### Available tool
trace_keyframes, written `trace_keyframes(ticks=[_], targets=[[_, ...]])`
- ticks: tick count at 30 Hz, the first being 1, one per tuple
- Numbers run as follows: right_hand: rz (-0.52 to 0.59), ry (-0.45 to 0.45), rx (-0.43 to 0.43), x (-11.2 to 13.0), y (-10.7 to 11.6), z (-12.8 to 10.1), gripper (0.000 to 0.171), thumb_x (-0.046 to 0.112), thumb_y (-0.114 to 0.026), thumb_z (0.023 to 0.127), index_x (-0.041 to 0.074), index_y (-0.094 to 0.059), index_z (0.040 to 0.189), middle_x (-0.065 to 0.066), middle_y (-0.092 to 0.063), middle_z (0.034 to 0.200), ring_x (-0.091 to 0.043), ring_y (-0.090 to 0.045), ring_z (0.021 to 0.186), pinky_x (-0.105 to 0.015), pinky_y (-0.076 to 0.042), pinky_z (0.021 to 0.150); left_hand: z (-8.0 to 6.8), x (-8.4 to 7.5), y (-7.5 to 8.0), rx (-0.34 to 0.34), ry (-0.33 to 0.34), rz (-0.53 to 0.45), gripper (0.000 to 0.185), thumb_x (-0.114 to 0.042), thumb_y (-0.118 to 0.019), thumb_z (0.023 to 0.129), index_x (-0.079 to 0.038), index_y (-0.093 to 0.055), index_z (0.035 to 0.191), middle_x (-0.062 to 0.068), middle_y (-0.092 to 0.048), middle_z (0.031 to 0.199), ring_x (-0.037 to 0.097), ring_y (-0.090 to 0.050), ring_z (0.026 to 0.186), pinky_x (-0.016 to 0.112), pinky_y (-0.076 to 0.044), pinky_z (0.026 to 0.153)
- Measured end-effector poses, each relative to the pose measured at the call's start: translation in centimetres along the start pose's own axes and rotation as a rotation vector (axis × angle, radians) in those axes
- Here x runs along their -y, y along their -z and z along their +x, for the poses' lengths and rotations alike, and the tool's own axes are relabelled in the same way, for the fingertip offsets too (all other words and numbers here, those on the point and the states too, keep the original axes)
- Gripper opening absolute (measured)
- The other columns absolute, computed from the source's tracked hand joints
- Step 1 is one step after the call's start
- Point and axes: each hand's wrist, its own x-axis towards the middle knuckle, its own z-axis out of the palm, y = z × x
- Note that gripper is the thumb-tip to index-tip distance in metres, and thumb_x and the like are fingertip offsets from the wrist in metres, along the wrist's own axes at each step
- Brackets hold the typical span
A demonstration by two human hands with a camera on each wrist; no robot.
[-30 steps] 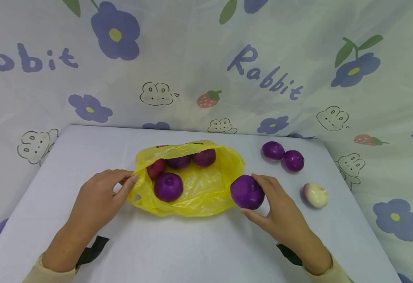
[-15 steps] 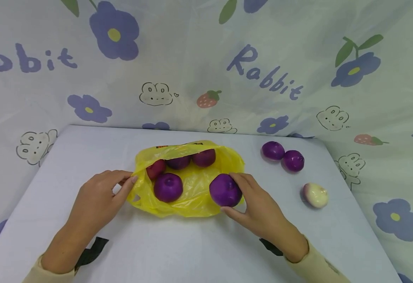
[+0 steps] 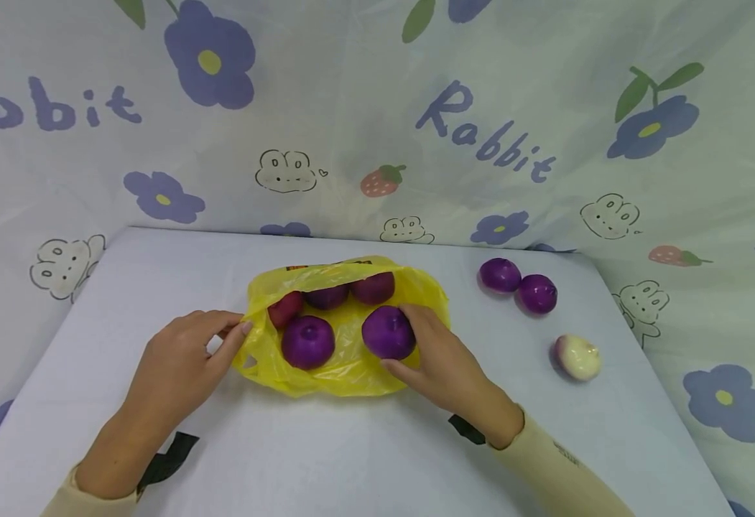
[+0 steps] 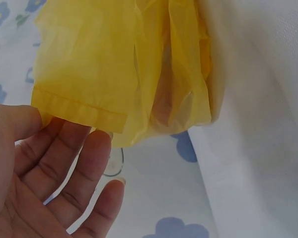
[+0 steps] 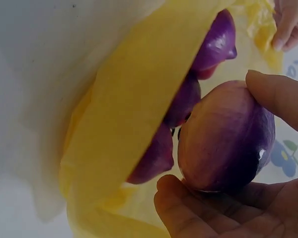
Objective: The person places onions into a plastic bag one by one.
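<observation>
Yellow plastic bag (image 3: 345,337) lies open on the white table (image 3: 325,445); the right hand (image 3: 438,359) grips a purple onion (image 3: 388,332) inside its mouth — the left hand (image 3: 179,362) pinches the bag's left edge.

Left wrist: fingers (image 4: 84,163) relaxed under the bag's hem.

Right wrist: thumb and fingers (image 5: 283,94) clasp the onion beside others already inside.

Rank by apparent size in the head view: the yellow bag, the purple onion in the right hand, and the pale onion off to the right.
1. Yellow bag, clearly largest.
2. Purple onion held by the right hand.
3. Pale onion, slightly smaller; both lie similarly far from the camera, so the ranking seems fair.
</observation>
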Motion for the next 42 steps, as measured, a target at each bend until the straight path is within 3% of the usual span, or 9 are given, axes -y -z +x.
trace_keyframes(ticks=[10,19,30,34,42], targets=[[-0.014,0.01,0.049,0.3,-2.1,2.4,0.083,0.034,-0.082,0.093,-0.003,-0.039,0.154,-0.019,-0.052,0.149,-0.03,-0.053,0.134,-0.041,-0.045,0.113,0.3,-0.2,-0.1,0.002,0.0,0.003,0.017,-0.014,-0.082,0.091,-0.005,-0.079,0.105,0.002,-0.075,0.088,0.022,-0.064,0.076,0.044,-0.055,0.064],[-0.021,0.012,0.054,0.3,-3.0,3.7,0.081,0.033,-0.083,0.092,-0.003,-0.042,0.151,-0.02,-0.053,0.147,-0.033,-0.054,0.133,-0.042,-0.045,0.113,0.4,0.1,0.1,-0.011,-0.017,-0.01,0.018,-0.013,-0.082,0.09,-0.003,-0.079,0.105,0.006,-0.076,0.09,0.026,-0.067,0.078,0.05,-0.057,0.068],[-0.032,-0.072,0.084,0.5,-4.4,4.2,0.082,0.042,-0.083,0.091,0.008,-0.043,0.154,-0.018,-0.048,0.144,-0.027,-0.061,0.117,-0.039,-0.054,0.101,0.3,0.0,0.1,-0.004,-0.006,-0.007,0.017,-0.013,-0.082,0.091,-0.003,-0.079,0.105,0.005,-0.076,0.089,0.025,-0.067,0.078,0.048,-0.056,0.067],[0.001,-0.102,0.099,0.6,-4.8,4.3,0.084,0.042,-0.082,0.091,0.007,-0.04,0.154,-0.017,-0.048,0.147,-0.028,-0.062,0.118,-0.041,-0.054,0.102,0.2,0.0,0.0,-0.004,-0.004,-0.005,0.018,-0.014,-0.082,0.092,-0.004,-0.079,0.105,0.005,-0.076,0.09,0.024,-0.067,0.079,0.049,-0.056,0.068],[0.046,-0.113,0.069,0.7,-5.2,4.6,0.077,0.037,-0.086,0.089,0.004,-0.039,0.141,-0.017,-0.06,0.13,-0.027,-0.064,0.113,-0.04,-0.055,0.1,0.1,0.0,0.2,-0.003,0.004,-0.007,0.017,-0.014,-0.08,0.093,-0.003,-0.078,0.106,0.007,-0.077,0.091,0.027,-0.068,0.082,0.051,-0.058,0.07]])
